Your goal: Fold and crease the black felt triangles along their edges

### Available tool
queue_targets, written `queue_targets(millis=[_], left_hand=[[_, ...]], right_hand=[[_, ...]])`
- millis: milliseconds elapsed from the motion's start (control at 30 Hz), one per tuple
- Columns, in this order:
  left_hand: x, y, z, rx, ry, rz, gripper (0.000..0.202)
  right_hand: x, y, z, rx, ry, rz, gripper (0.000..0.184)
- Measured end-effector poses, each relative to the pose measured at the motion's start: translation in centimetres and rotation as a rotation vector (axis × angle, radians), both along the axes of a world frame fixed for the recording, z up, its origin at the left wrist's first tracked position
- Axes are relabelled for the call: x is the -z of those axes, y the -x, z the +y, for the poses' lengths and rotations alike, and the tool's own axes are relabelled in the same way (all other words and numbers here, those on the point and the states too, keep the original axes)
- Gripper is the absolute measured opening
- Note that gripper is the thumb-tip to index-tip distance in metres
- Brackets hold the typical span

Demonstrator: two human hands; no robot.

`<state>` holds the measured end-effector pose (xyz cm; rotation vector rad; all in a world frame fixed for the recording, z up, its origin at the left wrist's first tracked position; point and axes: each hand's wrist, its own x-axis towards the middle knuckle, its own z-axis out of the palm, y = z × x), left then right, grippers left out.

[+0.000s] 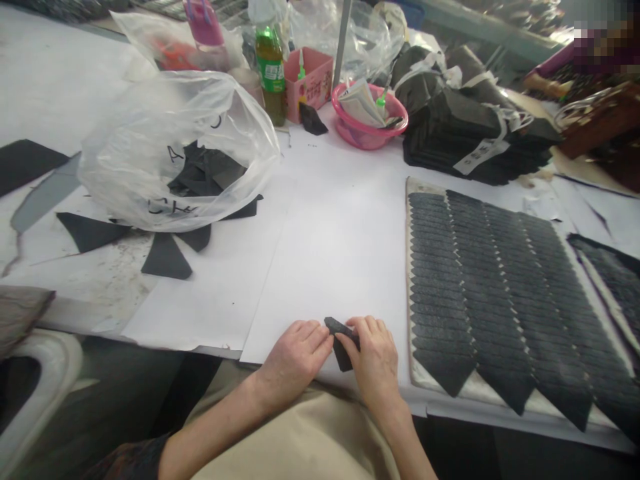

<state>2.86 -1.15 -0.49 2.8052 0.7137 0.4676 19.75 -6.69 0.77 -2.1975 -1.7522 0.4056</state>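
You are holding a small black piece of sheet material [344, 357] just above the front edge of the table [340, 267]. It is looking matte and thin, its upper part showing as a narrow, slightly grainy strip with a clipped, angular end, while a smoother, darker flap is hanging below; whether this is one folded piece or two layers, you cannot tell from here. Your right hand [377, 357] is pinching it narrowly between thumb and curled fingers. Your left hand [299, 352] is meeting its left side, fingers together and closing on the edge with the thumb. Toward the table's front right corner, a pale board [417, 188] is carrying columns of overlapping black pointed strips [440, 287], their tips facing the front edge. Toward the left edge, a clear plastic bag [125, 147] is standing open around black cut pieces [215, 170], and a pink basin [360, 138] is sitting near the far edge.
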Motion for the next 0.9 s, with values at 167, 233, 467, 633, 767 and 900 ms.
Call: queue_targets(millis=[167,233,467,633,767,900], left_hand=[[-0.5,0.1,0.9,-0.012,0.097,0.0,0.016],[-0.4,0.2,1.5,-0.037,0.119,-0.004,0.017],[0.3,0.1,2.7,-0.072,0.136,0.032,0.014],[0.7,0.0,2.9,-0.092,0.18,0.009,0.014],[0.7,-0.1,3.0,-0.115,0.208,-0.015,0.015],[0.6,0.0,2.8,-0.114,0.157,-0.047,0.014]], right_hand=[[0.6,0.6,0.0,0.04,-0.062,0.071,0.011],[0.5,0.6,0.0,0.044,-0.088,0.082,0.01],[0.9,0.5,0.0,0.053,-0.096,0.075,0.011],[1.1,0.3,-0.1,0.007,-0.102,0.116,0.005],[1.2,0.5,-0.2,0.034,-0.185,0.21,0.007],[1.3,1.0,-0.4,0.047,-0.244,0.206,0.015]])
